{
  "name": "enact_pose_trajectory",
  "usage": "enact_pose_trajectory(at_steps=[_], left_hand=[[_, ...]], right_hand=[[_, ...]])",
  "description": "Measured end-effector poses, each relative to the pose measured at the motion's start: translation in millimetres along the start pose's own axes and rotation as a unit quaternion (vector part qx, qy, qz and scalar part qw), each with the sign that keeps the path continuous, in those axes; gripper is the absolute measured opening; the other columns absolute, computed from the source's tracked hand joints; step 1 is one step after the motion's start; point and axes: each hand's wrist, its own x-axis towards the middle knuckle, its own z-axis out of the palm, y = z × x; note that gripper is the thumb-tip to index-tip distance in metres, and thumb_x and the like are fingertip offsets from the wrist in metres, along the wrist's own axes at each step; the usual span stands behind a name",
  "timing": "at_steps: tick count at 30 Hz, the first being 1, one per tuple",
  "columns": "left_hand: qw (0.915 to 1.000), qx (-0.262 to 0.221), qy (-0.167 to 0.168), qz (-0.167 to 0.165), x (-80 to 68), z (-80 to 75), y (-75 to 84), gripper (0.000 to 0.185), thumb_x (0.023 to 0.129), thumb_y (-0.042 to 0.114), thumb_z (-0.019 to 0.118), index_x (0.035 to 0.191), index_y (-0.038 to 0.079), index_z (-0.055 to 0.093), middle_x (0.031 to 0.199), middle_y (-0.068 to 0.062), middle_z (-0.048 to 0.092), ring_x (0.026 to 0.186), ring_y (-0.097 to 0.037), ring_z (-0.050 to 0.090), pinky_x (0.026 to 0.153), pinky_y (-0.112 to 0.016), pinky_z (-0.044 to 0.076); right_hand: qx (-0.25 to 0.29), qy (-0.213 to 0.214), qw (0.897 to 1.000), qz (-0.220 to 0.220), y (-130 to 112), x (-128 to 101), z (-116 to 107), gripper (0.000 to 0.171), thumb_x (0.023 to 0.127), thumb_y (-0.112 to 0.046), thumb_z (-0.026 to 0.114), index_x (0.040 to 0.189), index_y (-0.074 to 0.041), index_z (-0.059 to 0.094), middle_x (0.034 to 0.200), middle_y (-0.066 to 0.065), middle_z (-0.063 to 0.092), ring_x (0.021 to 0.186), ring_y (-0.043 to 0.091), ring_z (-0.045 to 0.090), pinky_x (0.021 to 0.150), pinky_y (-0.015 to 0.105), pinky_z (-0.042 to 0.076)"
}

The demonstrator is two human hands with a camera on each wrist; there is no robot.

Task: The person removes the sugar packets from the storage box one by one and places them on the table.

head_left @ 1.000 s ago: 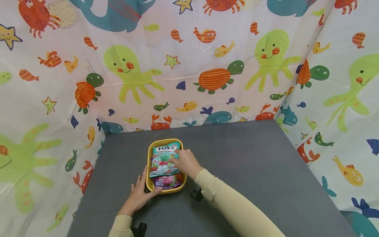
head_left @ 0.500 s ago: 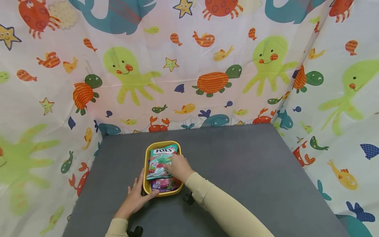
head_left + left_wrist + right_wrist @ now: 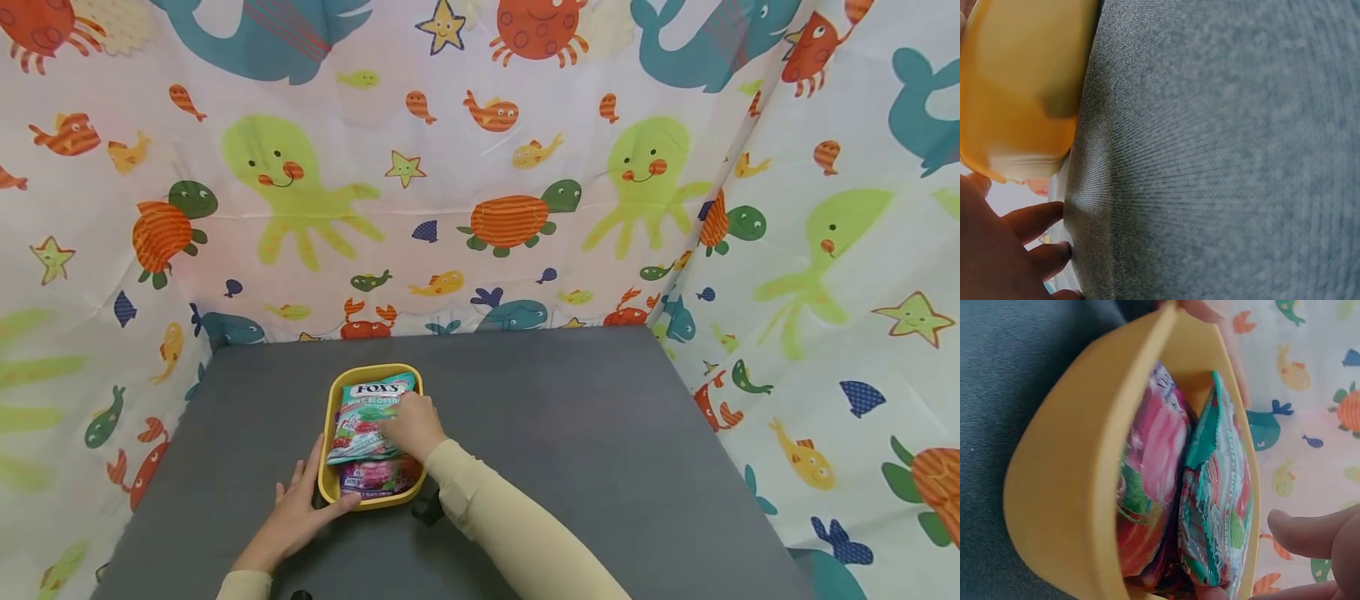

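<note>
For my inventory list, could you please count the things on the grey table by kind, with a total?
Yellow tray: 1
Candy bags: 2, one green mint bag and one purple bag under it
Total: 3

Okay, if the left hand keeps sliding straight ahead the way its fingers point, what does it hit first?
Probably nothing new: the left hand already touches the near left corner of the yellow tray. Its fingers point along the tray's left wall, over bare grey table.
</note>
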Motion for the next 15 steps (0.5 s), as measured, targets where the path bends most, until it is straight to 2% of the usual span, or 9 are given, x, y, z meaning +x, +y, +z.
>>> enact_pose_trajectory(at_steps=[2, 8, 12, 15], left_hand=[[1.0000, 0.004, -0.003, -0.002, -0.7, -2.9, 0.2, 0.113, 0.089, 0.067, 0.062, 0.158, 0.035, -0.021, 0.169, -0.022, 0.001, 0.151, -0.055, -0.008, 0.108, -0.079, -0.014], [0.9999, -0.003, -0.014, 0.000, 2.6, -0.7, 3.1, 0.113, 0.089, 0.068, 0.062, 0.158, 0.036, -0.022, 0.168, -0.025, 0.000, 0.151, -0.054, -0.009, 0.109, -0.078, -0.015], [0.9999, 0.007, -0.013, -0.006, -0.5, -6.6, 0.1, 0.115, 0.089, 0.067, 0.063, 0.157, 0.035, -0.024, 0.168, -0.026, 0.000, 0.149, -0.057, -0.009, 0.107, -0.079, -0.015], [0.9997, 0.012, -0.019, -0.005, -1.1, -5.1, 2.3, 0.116, 0.089, 0.065, 0.064, 0.157, 0.033, -0.025, 0.166, -0.028, 0.001, 0.148, -0.059, -0.009, 0.106, -0.081, -0.016]], right_hand=[[0.032, 0.000, 0.999, 0.016, -1.1, 1.5, -1.3, 0.025, 0.088, -0.026, 0.079, 0.080, -0.003, 0.072, 0.062, 0.002, 0.061, 0.053, 0.013, 0.057, 0.047, 0.025, 0.045], [0.075, 0.021, 0.996, 0.043, 5.7, 7.2, -4.6, 0.023, 0.089, -0.021, 0.078, 0.085, 0.000, 0.070, 0.069, 0.006, 0.064, 0.054, 0.017, 0.058, 0.045, 0.027, 0.043], [0.117, 0.020, 0.991, 0.053, 3.6, 8.7, -0.8, 0.027, 0.090, -0.022, 0.078, 0.099, 0.001, 0.068, 0.077, 0.006, 0.063, 0.060, 0.016, 0.061, 0.051, 0.029, 0.051], [0.149, 0.018, 0.986, 0.070, 6.0, 7.1, -3.5, 0.030, 0.089, -0.024, 0.079, 0.101, 0.001, 0.068, 0.078, 0.005, 0.064, 0.064, 0.015, 0.064, 0.057, 0.031, 0.057]])
